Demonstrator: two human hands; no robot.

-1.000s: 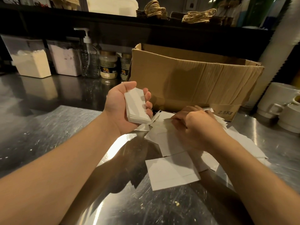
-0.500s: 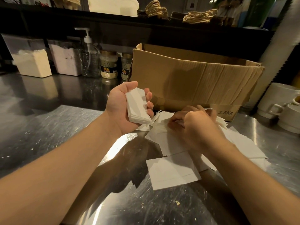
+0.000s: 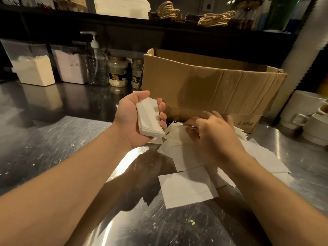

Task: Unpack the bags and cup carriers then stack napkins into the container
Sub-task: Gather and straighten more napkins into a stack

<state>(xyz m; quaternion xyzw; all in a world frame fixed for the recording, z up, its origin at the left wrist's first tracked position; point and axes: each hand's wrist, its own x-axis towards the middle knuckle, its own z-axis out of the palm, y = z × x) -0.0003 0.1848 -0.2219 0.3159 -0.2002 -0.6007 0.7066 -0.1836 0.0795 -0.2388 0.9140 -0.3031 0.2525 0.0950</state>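
Left hand point(image 3: 131, 119) palm-up gripping napkin stack point(image 3: 150, 118)

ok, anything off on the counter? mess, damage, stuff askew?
Loose napkins lie scattered and overlapping at odd angles under the right hand, not stacked like the stack in the left hand. The cardboard box has a creased, bowed front. Small crumbs dot the steel counter.

A stack of napkins point(image 3: 150, 118) sits in the left hand point(image 3: 132, 119), above the counter point(image 3: 53, 148). Just right of it, the right hand point(image 3: 215, 137) rests on a pile of loose napkins point(image 3: 188, 185) spread beneath and nearer than that hand. Behind both hands stands a cardboard box point(image 3: 213, 86). Left of the box, behind the left hand, stand jars point(image 3: 118, 71), a pump bottle point(image 3: 96, 64) and two tubs point(image 3: 33, 68). Mugs point(image 3: 308, 118) stand far right of the right hand.
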